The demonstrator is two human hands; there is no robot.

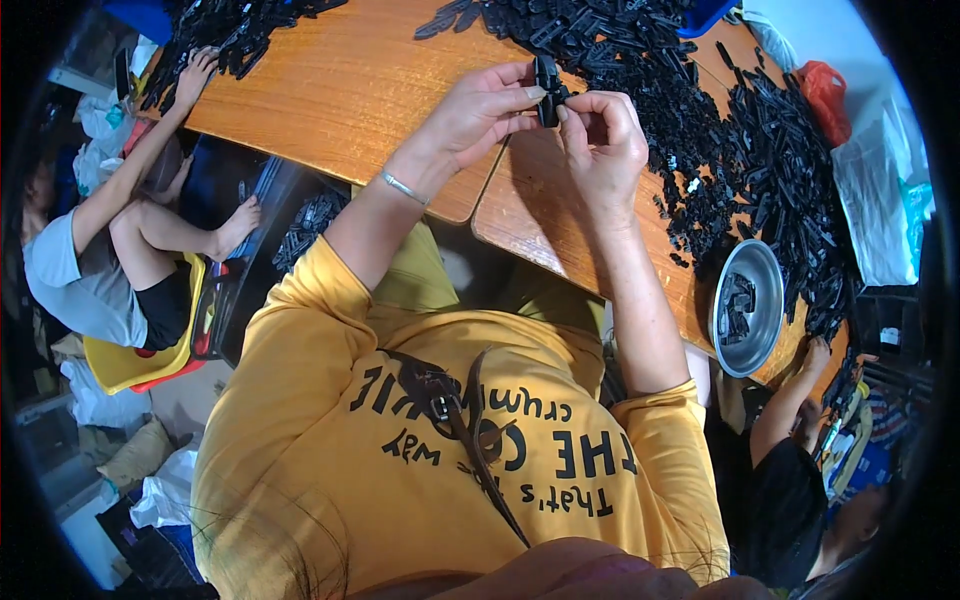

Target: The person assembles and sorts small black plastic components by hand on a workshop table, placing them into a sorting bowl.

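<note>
Between my two hands, above the wooden table, is a small black plastic part [546, 80], held roughly upright. My left hand [492, 108] is closed on it, thumb and fingers gripping its left side. My right hand [606, 135] pinches at its lower right with thumb and forefinger; whether a separate small piece sits in that pinch is too small to tell. Just beyond and to the right of my hands spreads a large heap of black plastic parts [640, 85], of the same colour as the held one.
The wooden table [340, 90] has a seam near my wrists. A metal bowl [748, 310] with a few black parts stands at its right edge. A red plastic bag [825, 100] lies far right. Another person's hand [200, 68] is at the left heap; another's hand [817, 352] is at right.
</note>
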